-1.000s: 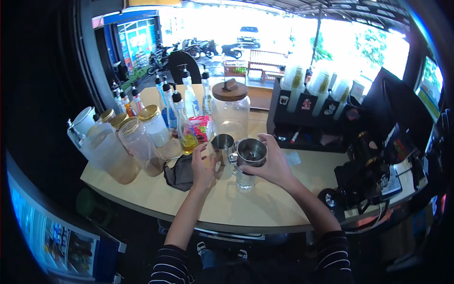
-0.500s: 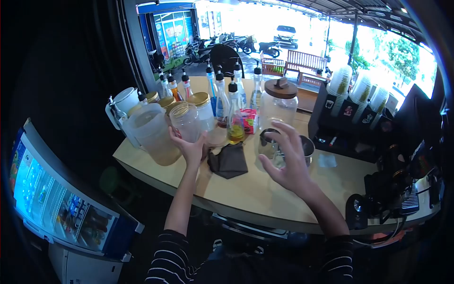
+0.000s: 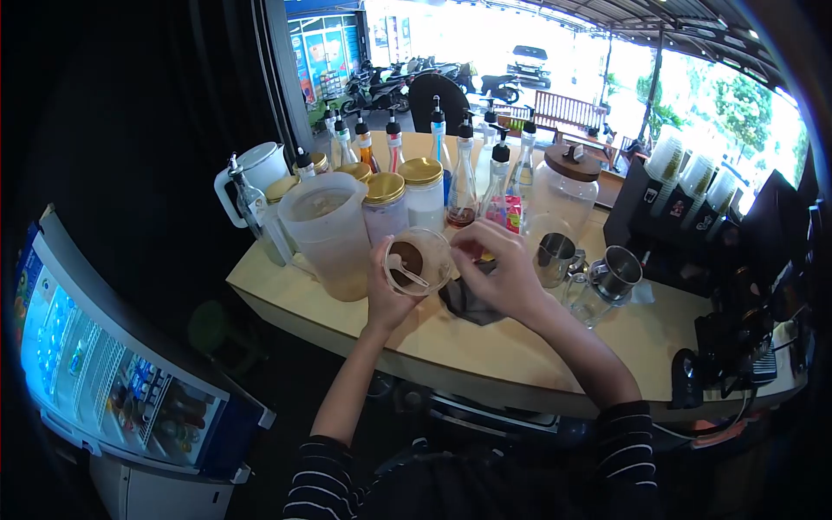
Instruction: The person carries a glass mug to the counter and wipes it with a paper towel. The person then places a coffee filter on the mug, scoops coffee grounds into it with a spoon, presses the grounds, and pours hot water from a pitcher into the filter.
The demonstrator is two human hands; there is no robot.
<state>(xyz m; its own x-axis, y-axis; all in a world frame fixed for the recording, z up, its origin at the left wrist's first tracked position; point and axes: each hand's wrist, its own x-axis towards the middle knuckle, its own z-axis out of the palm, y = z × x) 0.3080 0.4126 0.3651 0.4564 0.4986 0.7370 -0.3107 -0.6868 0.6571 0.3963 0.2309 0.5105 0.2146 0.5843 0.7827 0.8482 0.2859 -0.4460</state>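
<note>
My left hand (image 3: 387,295) is wrapped round a clear jar (image 3: 439,270), tilted so its open mouth faces me. Brown powder (image 3: 411,255) lies inside, with a pale scoop (image 3: 414,276) resting on it. At the jar's right rim is my right hand (image 3: 501,270), fingers bent and pinched together; whatever they may grip is hidden. Below that hand, a dark cloth (image 3: 472,303) lies crumpled on the counter (image 3: 416,340). Left of the jar stands a frosted pitcher (image 3: 328,247). Gold-lidded jars (image 3: 386,189) stand just behind.
Several pump bottles (image 3: 464,178) line the back, beside a large wooden-lidded jar (image 3: 565,186). Metal cups (image 3: 617,273) and a glass mug (image 3: 589,303) sit to the right. Cup stacks (image 3: 663,160) rise from a black holder. A drinks fridge (image 3: 113,364) is at the lower left.
The jar in my left hand has come toward me and right, its mouth now facing me. My right hand has moved left to the rim, its fingers closing. The view has shifted.
</note>
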